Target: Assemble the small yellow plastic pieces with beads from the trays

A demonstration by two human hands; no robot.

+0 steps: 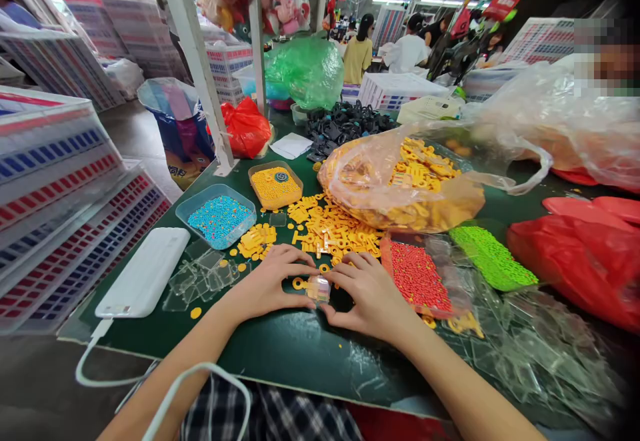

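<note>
A small yellow plastic piece with a ring at one end and a clear cover (318,288) sits low over the green table between my hands. My left hand (280,278) grips its left side, fingers above and thumb below. From the right, my right hand (367,294) curls round the other side with fingertips against it. Just beyond lies a heap of loose yellow plastic parts (335,228). Trays of blue beads (220,220), yellow beads (277,184) and red beads (417,276) stand around my hands. Clear plastic covers (203,278) lie scattered by my left forearm.
A white power bank (145,271) with a cable lies at the left. A big bag of yellow parts (400,181) stands behind the heap. Green beads (493,254), clear pieces (540,348) and a red bag (575,261) are at the right. A white post (200,61) rises at the back left.
</note>
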